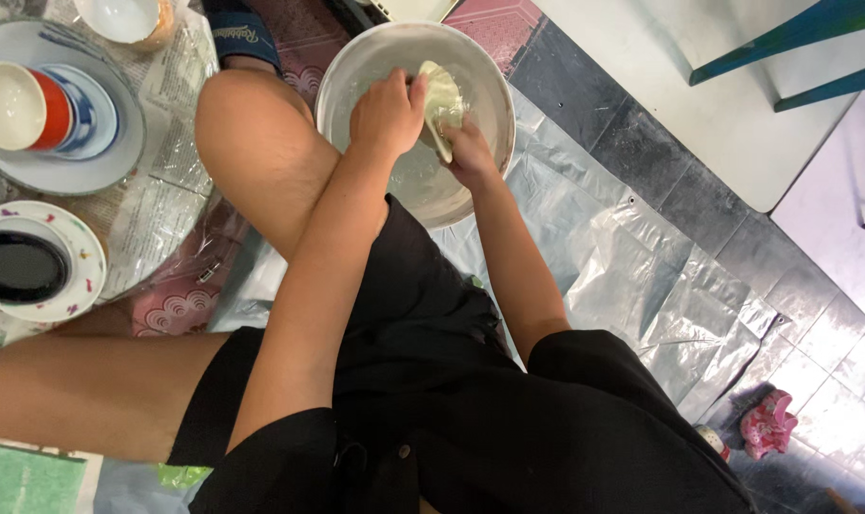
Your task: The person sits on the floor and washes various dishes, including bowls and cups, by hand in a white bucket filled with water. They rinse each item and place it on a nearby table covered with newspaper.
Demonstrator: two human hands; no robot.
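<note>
Washing looks underway: left hand (387, 114) and right hand (468, 150) both clasp a pale dish (442, 100) over the metal basin (356, 71), needing steady scrubbing next.

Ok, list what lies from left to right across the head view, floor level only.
Floral plate with a black dish → red-and-white bowl on stacked plates → metal basin where the left hand and right hand hold a pale dish → pink cloth.

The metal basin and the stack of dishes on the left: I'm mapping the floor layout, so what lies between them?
In the head view, the person's bent bare knee lies between the metal basin and the stack of dishes.
</note>
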